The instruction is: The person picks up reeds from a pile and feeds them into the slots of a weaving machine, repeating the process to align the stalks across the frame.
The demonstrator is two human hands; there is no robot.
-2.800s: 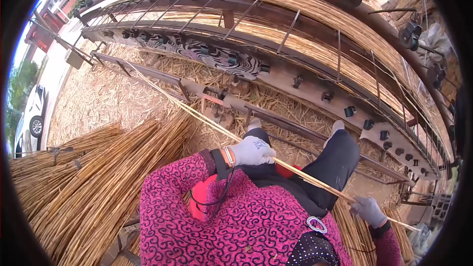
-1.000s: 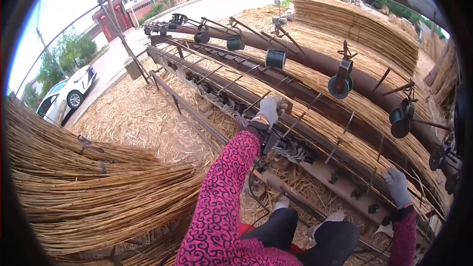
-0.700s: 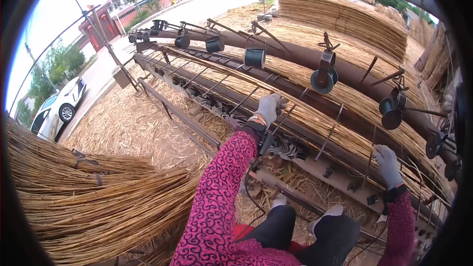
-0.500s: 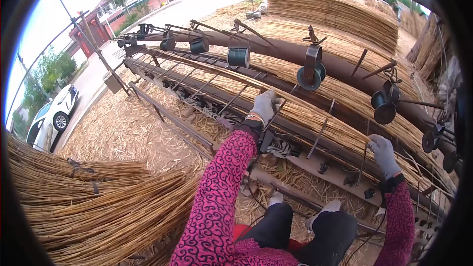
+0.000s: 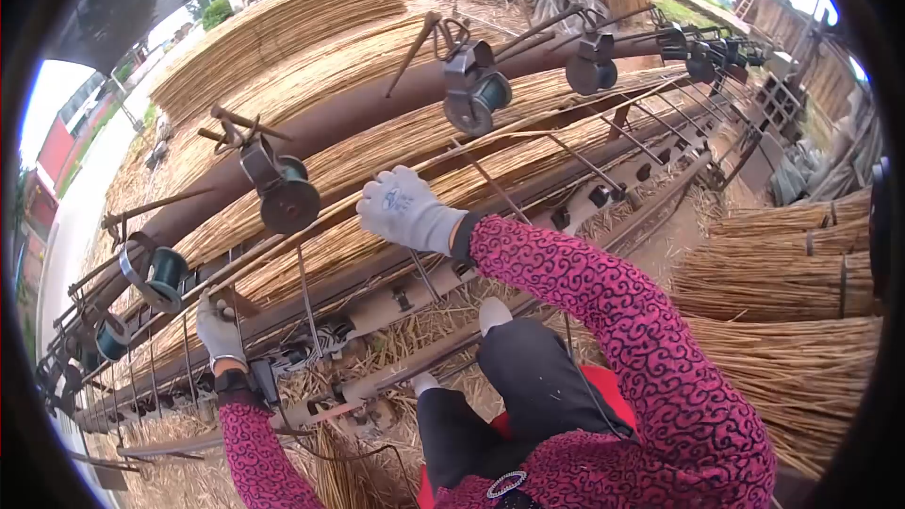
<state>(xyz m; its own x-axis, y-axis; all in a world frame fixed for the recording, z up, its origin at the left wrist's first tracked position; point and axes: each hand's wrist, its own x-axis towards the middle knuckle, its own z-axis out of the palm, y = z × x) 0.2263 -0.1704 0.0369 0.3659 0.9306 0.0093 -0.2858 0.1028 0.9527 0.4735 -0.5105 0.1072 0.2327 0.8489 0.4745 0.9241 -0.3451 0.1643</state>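
Note:
Both hands wear grey work gloves. My left hand (image 5: pixel 221 332) is at the lower left of the rack, its fingers closed around thin reed stalks along the near edge. My right hand (image 5: pixel 405 211) reaches farther over the rack, palm down, with fingers curled over the same long strip of reed stalks (image 5: pixel 500 139). The glove hides the exact grip. Upright metal rods (image 5: pixel 308 302) stand along the frame between and beside the hands. Just beyond them, a wire spool (image 5: pixel 290 205) hangs from a rusty pipe (image 5: pixel 330 132).
More wire spools, one (image 5: pixel 476 94) ahead and another (image 5: pixel 165 278) to the left, line the pipe. A stack of reed mats (image 5: pixel 283 28) lies behind. Tied reed bundles (image 5: pixel 782 273) lie at right. A lower metal rail (image 5: pixel 405 372) crosses before my knees.
My view has swung to the right, bringing the rack's other end and the reed bundles into sight there. Both hands are still at the reed strip, now in the left half of the view.

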